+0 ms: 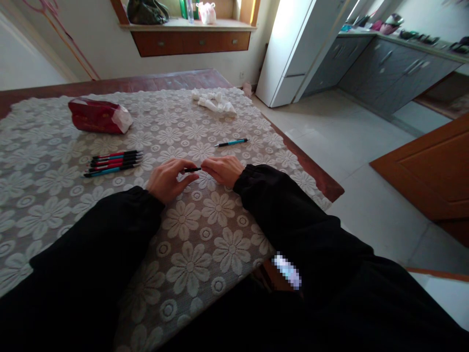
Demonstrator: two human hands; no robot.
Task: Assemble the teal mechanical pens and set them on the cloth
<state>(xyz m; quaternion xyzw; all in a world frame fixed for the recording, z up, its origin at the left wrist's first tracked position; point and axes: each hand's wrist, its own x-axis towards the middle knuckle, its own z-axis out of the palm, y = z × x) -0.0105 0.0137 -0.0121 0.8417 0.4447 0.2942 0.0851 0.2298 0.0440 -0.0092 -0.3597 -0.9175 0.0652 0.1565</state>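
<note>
Pinching a thin black pen (191, 170) between both hands (166, 179) (223, 170), I am steadying its ends above the lace-covered counter (205, 244).

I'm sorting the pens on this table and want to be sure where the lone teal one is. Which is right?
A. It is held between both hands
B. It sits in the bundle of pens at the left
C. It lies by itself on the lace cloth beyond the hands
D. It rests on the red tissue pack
C: the teal pen lies alone on the lace tablecloth, beyond the hands, apart from the group of pens; the left hand and right hand hold a dark pen.
</note>
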